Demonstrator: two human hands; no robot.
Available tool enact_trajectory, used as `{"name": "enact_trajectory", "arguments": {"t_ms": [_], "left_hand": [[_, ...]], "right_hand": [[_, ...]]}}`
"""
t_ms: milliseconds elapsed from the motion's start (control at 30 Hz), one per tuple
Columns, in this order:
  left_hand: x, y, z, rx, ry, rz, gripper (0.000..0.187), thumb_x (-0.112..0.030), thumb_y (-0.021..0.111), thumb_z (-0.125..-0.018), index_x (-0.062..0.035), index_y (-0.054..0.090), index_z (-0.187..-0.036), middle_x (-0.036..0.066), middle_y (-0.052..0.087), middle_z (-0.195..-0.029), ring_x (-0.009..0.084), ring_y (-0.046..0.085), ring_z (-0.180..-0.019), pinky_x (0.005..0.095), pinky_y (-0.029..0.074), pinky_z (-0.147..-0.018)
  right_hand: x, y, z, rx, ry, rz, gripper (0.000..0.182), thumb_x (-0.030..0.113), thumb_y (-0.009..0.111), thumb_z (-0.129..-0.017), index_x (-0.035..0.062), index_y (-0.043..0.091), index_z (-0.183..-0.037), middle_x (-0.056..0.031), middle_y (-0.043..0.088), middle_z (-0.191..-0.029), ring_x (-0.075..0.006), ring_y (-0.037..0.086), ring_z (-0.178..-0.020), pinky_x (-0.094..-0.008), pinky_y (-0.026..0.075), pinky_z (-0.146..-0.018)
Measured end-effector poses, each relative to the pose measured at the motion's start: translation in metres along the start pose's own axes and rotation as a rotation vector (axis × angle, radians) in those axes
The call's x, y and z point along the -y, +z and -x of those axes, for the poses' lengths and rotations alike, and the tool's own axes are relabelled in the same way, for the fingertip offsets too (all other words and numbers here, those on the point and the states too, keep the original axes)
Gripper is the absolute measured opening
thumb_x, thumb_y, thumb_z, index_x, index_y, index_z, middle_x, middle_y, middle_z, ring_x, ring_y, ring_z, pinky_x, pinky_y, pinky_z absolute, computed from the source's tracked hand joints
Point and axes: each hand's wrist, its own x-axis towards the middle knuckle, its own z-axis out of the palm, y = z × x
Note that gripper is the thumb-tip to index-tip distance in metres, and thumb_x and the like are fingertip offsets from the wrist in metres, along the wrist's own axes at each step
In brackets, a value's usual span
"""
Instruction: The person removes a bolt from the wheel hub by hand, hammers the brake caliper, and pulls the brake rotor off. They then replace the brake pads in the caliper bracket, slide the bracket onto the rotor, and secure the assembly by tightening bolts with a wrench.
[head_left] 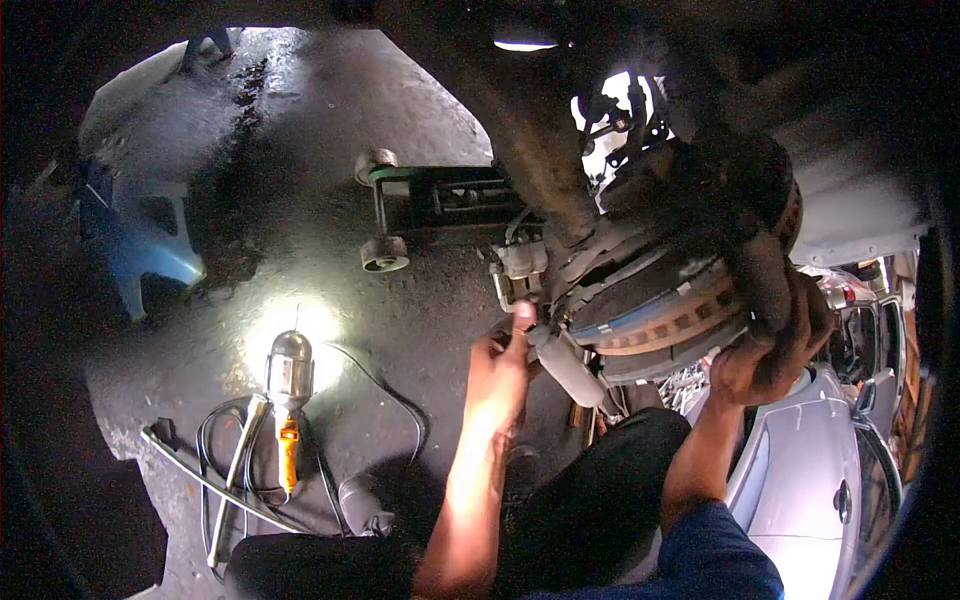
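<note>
A brake disc (670,315) with a rusty, vented edge sits under the vehicle, right of centre. My left hand (503,368) is at its left side, thumb raised and fingers curled by a grey cylindrical part (568,370); what the fingers hold is hidden. Just above the thumb is a metal caliper-like part (521,268). My right hand (770,350) is closed around the lower end of a dark arm-like part (762,285) at the disc's right.
A lit work lamp (289,440) with an orange handle and black cable lies on the floor at left. Beyond it stand a blue metal stand (155,235) and a wheeled floor jack (430,200). A silver car (810,470) is at the right.
</note>
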Motion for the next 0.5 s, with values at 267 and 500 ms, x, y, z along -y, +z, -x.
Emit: {"name": "enact_trajectory", "arguments": {"t_ms": [267, 500], "left_hand": [[0.01, -0.018, 0.013, 0.388, 0.077, 0.206, 0.072, -0.058, 0.075, -0.076, 0.006, 0.056, -0.102, 0.005, 0.056, -0.073, 0.0055, 0.038, -0.034, 0.0189, 0.028, -0.026], [0.037, -0.002, -0.003, 0.248, 0.243, 0.349, 0.076, -0.053, 0.084, -0.069, 0.0047, 0.061, -0.113, 0.001, 0.063, -0.094, 0.0095, 0.055, -0.084, 0.0238, 0.045, -0.077]], "right_hand": [[0.003, 0.0, -0.007, 0.003, -0.029, 0.031, 0.052, 0.04, 0.044, -0.099, -0.0072, 0.063, -0.111, -0.0236, 0.062, -0.111, -0.0384, 0.057, -0.1, -0.0488, 0.045, -0.088], [0.007, -0.001, 0.001, -0.013, -0.011, 0.045, 0.059, 0.045, 0.045, -0.1, -0.0098, 0.062, -0.116, -0.022, 0.06, -0.112, -0.0349, 0.054, -0.107, -0.0457, 0.042, -0.094]]}}
